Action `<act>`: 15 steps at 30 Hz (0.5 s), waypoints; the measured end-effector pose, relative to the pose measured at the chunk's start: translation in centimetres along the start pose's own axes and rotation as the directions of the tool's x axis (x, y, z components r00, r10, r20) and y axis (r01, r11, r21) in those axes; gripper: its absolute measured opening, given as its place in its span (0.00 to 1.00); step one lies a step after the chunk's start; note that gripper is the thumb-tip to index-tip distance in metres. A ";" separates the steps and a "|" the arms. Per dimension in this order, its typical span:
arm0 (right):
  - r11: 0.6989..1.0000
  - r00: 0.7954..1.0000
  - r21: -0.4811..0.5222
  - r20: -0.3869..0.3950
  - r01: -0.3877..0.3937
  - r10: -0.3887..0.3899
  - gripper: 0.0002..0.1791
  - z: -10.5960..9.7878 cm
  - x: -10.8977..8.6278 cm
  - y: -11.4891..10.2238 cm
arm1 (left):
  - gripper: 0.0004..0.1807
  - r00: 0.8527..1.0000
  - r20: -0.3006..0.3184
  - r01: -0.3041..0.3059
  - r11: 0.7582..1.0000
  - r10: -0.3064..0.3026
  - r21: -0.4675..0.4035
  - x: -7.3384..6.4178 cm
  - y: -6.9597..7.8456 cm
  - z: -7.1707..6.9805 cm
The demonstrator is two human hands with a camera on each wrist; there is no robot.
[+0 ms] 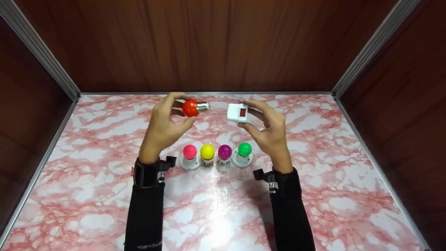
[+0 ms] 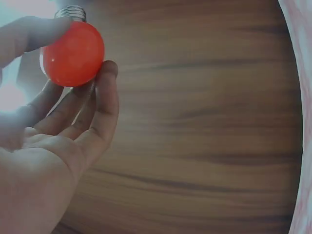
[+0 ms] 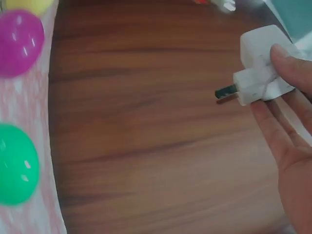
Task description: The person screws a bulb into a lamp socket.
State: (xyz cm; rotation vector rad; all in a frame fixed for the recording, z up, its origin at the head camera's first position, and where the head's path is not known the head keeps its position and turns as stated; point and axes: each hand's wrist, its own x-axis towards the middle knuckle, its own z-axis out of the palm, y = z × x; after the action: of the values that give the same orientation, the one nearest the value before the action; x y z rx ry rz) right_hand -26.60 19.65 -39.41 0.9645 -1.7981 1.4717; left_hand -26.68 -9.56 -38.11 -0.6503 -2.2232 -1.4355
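Note:
My left hand (image 1: 165,122) holds a red light bulb (image 1: 190,108) by its globe, between thumb and fingers. Its metal screw base (image 1: 202,106) points right, toward the other hand. In the left wrist view the thumb lies across the red bulb (image 2: 75,53) near its threads. My right hand (image 1: 270,127) grips a white plug-in bulb socket (image 1: 234,112) with a dark red switch on it. Flat plug prongs (image 3: 226,92) stick out of the socket in the right wrist view. A gap separates bulb and socket, both held above the table.
A row of bulbs stands on the pink marbled table (image 1: 104,195), nearer to me: pink (image 1: 190,152), yellow (image 1: 207,152), purple (image 1: 224,152) and green (image 1: 245,149). The pink and green ones sit in round white bases. Brown wood-grain panels (image 1: 223,45) enclose the back and sides.

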 end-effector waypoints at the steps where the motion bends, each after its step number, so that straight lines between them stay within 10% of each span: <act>1: 1.000 1.000 0.003 0.007 -0.004 0.004 0.30 0.2 -0.1 0.0 | 0.27 1.000 0.004 -0.007 1.000 0.007 -0.009 -0.1 0.2 0.1; 15: 0.989 0.995 0.114 0.024 -0.096 0.094 0.27 1.9 -1.1 1.8 | 0.25 0.998 0.054 -0.018 1.000 0.019 -0.019 -1.0 1.4 2.0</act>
State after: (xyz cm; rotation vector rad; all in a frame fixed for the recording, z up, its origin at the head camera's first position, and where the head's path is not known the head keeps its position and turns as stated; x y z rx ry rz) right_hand -27.54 18.19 -41.70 0.9632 -1.8110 1.6460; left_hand -25.20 -7.40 -38.39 -0.7215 -2.2413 -1.4471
